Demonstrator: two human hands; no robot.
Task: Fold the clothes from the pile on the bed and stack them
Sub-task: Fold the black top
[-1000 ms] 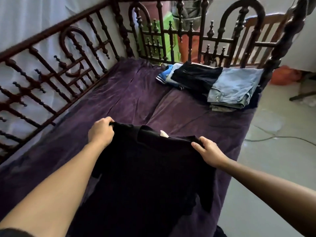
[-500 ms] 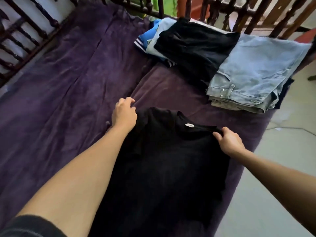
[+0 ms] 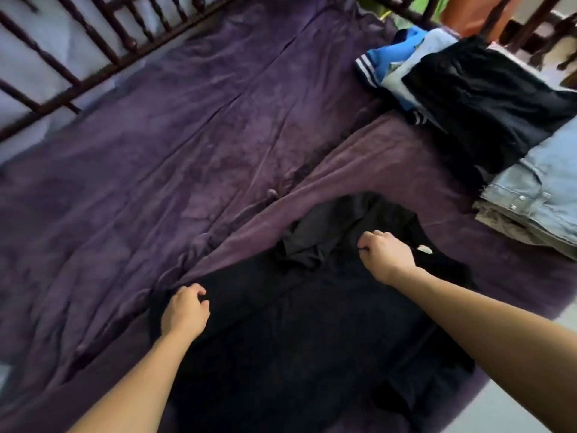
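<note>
A black T-shirt [image 3: 312,323] lies spread on the purple bedsheet [image 3: 187,135], collar toward the far side, a small white label near the neck. Its left sleeve is folded in over the chest. My left hand [image 3: 184,312] pinches the shirt's left edge low down. My right hand [image 3: 385,254] grips the fabric near the collar and the folded sleeve. At the far right lies a stack of folded clothes: light blue jeans [image 3: 543,189], a black garment [image 3: 487,101] and a blue striped piece [image 3: 384,60].
A dark wooden spindle railing [image 3: 103,57] runs along the bed's left and far sides. The bed's right edge drops to a pale floor [image 3: 524,398] at the lower right. An orange object [image 3: 474,14] stands behind the railing.
My left hand has slid from the shirt's shoulder down along its left edge. My right hand has crossed from the right shoulder to the collar area, and the left sleeve now lies folded inward.
</note>
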